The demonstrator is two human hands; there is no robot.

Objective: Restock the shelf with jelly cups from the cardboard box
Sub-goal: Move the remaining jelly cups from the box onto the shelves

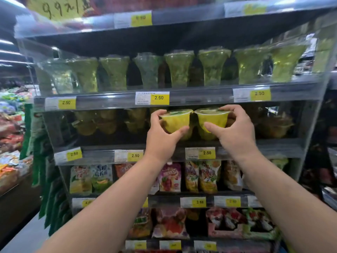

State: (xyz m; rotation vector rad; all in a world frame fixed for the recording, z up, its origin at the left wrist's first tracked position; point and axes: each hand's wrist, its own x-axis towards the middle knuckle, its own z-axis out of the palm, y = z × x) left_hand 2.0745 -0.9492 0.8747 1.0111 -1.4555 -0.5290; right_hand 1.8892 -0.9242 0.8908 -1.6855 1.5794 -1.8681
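Both bare forearms rise from the lower edge of the view and converge on the middle tier of the shelf (277, 146), wrists roughly level and held well apart. The left hand (162, 133) grasps the left jelly cup (176, 120): its fingers curl over the rim on the cup's outer side and the thumb runs across the lower front wall. The right hand (236, 131) grasps the right jelly cup (213, 117) in mirror fashion, fingers laid over the lid from the outer side and the thumb pressed against the front of the bowl. Both cups are yellow, sealed and upright, and sit side by side at the open front of the tier, just under the price rail above. Their rims meet or very nearly meet; contact cannot be confirmed. Parts of further yellow cups show directly beneath them, and whether the held pair rests on those cannot be told. More stocked jelly cups (94, 123) stand stacked deeper in the same tier to the left. Yellow price tags (207, 153) marked 2.50 line the tier's front edge. The tier above carries a row of tall green flared cups (179, 70); the tier below carries coloured pouches (170, 178).
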